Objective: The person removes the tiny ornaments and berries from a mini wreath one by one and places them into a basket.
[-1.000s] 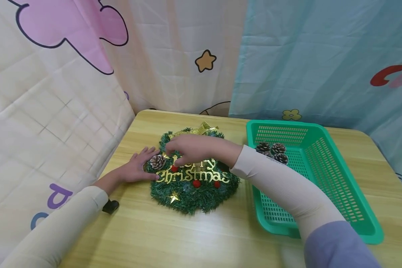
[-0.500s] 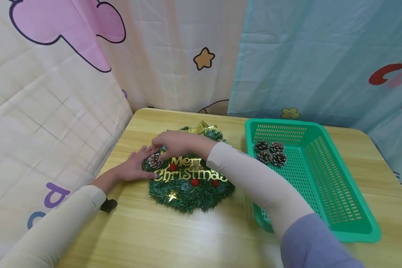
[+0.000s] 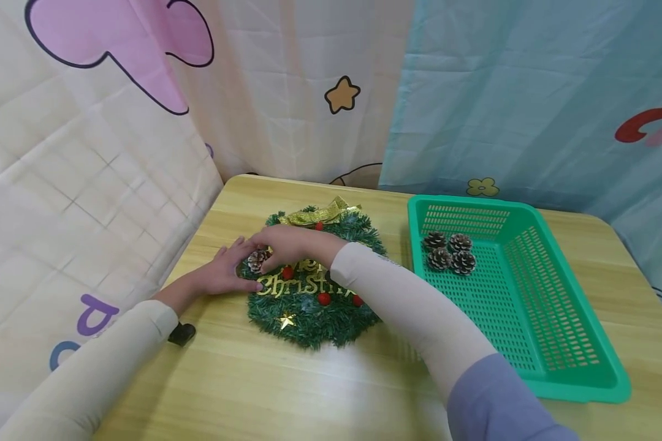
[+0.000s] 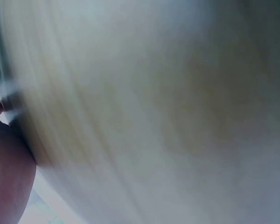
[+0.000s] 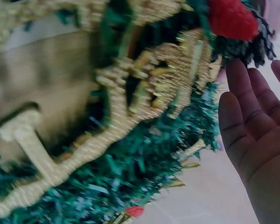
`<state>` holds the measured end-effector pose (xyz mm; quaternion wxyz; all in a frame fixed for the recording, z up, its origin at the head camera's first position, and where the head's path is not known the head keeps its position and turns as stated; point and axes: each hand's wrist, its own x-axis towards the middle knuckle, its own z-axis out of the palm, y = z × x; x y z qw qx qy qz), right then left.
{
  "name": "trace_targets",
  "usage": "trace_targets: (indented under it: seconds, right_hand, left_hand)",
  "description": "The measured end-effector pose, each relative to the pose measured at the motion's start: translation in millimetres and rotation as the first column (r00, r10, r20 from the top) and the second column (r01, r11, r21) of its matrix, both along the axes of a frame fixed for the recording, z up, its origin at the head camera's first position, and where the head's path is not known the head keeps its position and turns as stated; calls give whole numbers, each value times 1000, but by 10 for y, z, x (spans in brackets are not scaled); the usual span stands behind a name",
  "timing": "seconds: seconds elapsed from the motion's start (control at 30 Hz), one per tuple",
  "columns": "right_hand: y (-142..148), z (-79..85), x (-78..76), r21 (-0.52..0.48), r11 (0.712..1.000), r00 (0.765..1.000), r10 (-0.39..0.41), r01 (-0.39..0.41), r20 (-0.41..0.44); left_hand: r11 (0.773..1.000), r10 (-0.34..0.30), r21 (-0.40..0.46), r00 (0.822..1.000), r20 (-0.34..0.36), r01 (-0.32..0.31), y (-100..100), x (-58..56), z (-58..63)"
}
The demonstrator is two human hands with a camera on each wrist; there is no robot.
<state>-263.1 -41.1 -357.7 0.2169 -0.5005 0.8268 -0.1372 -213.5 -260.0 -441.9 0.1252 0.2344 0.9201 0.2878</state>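
Note:
A green Christmas wreath (image 3: 311, 324) lies on the table, with gold "Merry Christmas" lettering (image 3: 287, 286), red berries and a gold star. At its upper left sits a frosted pine cone (image 3: 257, 261). My right hand (image 3: 287, 244) reaches across the wreath, thumb and index finger bent about this cone. In the right wrist view the other fingers (image 5: 240, 88) extend up to the dark cone (image 5: 249, 46). My left hand (image 3: 220, 274) rests at the wreath's left edge, fingers spread beyond the cone and thumb stretched along the lettering. The left wrist view is mostly blurred tabletop.
A green plastic basket (image 3: 563, 294) stands to the right, with several pine cones (image 3: 451, 252) grouped at its left side. A small black object (image 3: 182, 334) lies by my left forearm. Patterned curtains (image 3: 309, 55) hang behind and left of the wooden table (image 3: 287, 392).
My right hand has moved left across the wreath to the pine cone, its fingers coming around it. The left hand stays at the wreath's edge.

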Motion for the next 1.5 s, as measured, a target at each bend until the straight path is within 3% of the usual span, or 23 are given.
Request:
trace_targets:
  seconds: [0.3,0.6,0.9,1.13,1.5]
  right_hand:
    - [34,-91,10,-23,999,999,-37,37,-17]
    - [-41,-142,31,-22,998,997,-56,55,-57]
    - [-64,-153,17,-26,999,996,-44,42,-82]
    - [-2,-79,23,-51,998,995,-46,42,-85]
    - [56,141,137,-20,1000,984,1,-5,-181]
  left_hand:
    - [1000,-10,-16,1000,3,10,28,-34,16]
    - [1000,-4,-2,1000,-5,4,15,2,-1]
    - [1000,12,-3,1000,4,-12,16,0,-2]
    - [1000,10,-9,1000,6,-10,23,-12,-2]
    - [1000,8,-8,1000,14,-8,13,-21,5]
